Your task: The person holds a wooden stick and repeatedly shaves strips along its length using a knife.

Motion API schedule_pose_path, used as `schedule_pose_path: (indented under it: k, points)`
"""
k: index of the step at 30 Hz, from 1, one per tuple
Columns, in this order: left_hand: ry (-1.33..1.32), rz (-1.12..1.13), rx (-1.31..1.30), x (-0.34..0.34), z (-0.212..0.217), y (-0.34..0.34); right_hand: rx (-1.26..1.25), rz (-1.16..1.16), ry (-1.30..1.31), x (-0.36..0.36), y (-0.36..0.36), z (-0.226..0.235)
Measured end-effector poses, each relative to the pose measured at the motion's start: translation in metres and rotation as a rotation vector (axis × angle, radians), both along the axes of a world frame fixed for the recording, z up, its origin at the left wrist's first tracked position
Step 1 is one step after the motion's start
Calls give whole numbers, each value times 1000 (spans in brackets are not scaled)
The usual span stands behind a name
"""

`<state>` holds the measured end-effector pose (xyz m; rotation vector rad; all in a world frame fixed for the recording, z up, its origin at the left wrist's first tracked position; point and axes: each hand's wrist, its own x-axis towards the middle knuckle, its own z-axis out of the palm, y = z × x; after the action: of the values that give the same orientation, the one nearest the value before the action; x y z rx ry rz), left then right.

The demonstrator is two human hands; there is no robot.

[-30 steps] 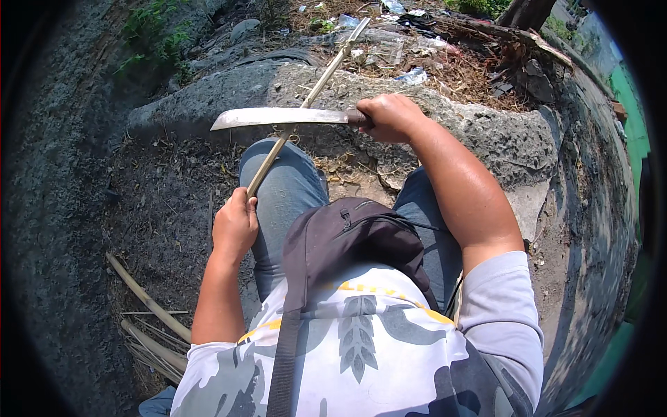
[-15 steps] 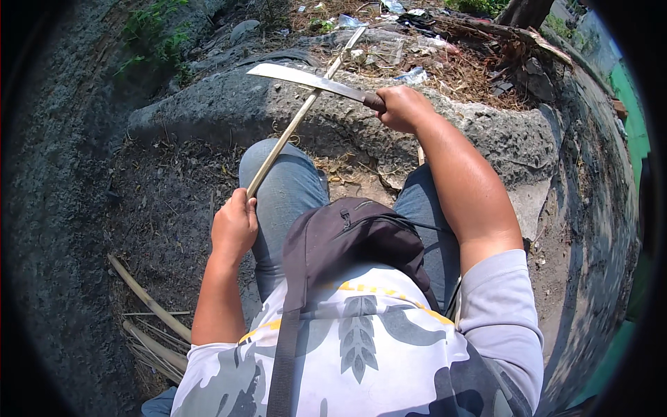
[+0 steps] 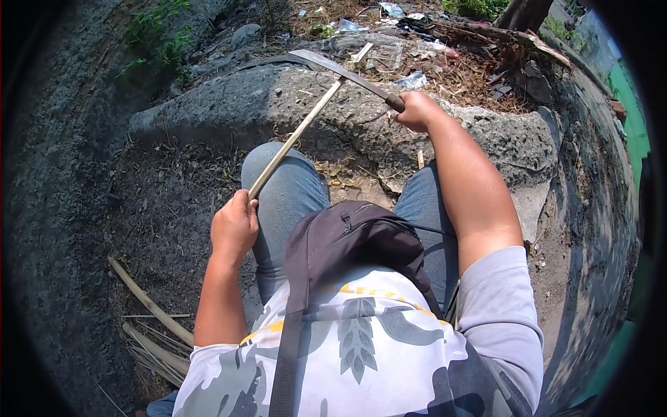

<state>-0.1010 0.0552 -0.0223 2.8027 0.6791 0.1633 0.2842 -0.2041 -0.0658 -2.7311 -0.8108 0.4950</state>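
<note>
My left hand (image 3: 235, 224) is closed round the near end of a long, pale wooden strip (image 3: 297, 133). The strip slants up and away to the right, over my left knee. In my right hand (image 3: 418, 111) is the dark handle of a machete (image 3: 345, 72). Its blade points up to the left and crosses the strip's far end above the rough stone ledge (image 3: 250, 99). Past the blade, a short pale piece (image 3: 362, 53) is in line with the strip; whether the two are joined, I cannot tell.
Several long cut strips (image 3: 154, 313) are on the dark soil by my left side. A black bag (image 3: 354, 240) rests at my waist. Behind the ledge are dry litter, plastic scraps (image 3: 414, 79) and a tree trunk (image 3: 521, 14). Green plants (image 3: 158, 42) grow at the far left.
The machete has shifted right and toward the strip's far end, its blade now angled more steeply. My left hand keeps its hold with little movement. Less strip shows beyond the blade.
</note>
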Motion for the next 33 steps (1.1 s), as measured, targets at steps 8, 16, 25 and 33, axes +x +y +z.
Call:
schedule_pose_path:
  k: [8, 16, 25, 33]
  points:
    - [-5, 31, -26, 0, -4, -1, 31, 217, 7, -39, 24, 32]
    - [-66, -4, -73, -4, -12, 6, 140, 161, -10, -27, 9, 28]
    - [33, -40, -23, 6, 4, 6, -75, -31, -15, -18, 1, 15]
    - [11, -12, -59, 3, 0, 5, -25, 333, -18, -53, 27, 52]
